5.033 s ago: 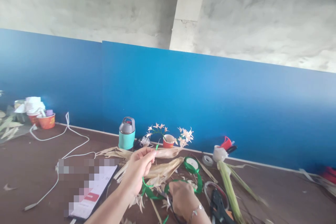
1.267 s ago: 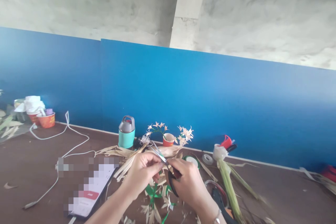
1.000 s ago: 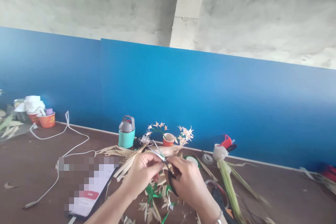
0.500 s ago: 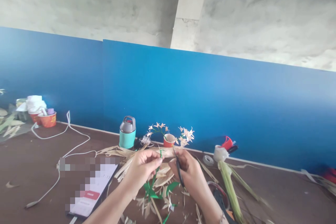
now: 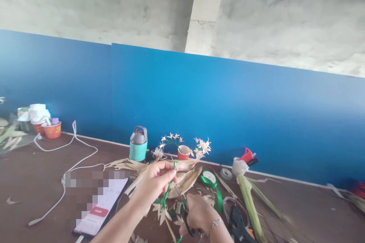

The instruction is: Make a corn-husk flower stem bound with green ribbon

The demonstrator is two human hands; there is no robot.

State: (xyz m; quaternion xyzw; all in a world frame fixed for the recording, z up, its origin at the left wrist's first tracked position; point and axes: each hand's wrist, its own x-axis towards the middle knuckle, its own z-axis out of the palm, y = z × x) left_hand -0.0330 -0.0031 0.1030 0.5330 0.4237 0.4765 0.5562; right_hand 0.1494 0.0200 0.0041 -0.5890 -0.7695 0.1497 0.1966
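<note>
the left hand (image 5: 158, 177) pinches a green-wrapped stem (image 5: 166, 195) mid-scene, near side; pale husk-like blossoms (image 5: 162, 212) show at its nearer end. the right hand (image 5: 200, 212), to the right, grips scissors (image 5: 185, 219). the stem looks light and bendable, the petals fragile: best held along the wrapping.

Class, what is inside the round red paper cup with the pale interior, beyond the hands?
A thin green stem bearing small pale star-shaped flowers dips into the cup. The stem's lower end and the cup's bottom cannot be seen: the near side covers them.
</note>
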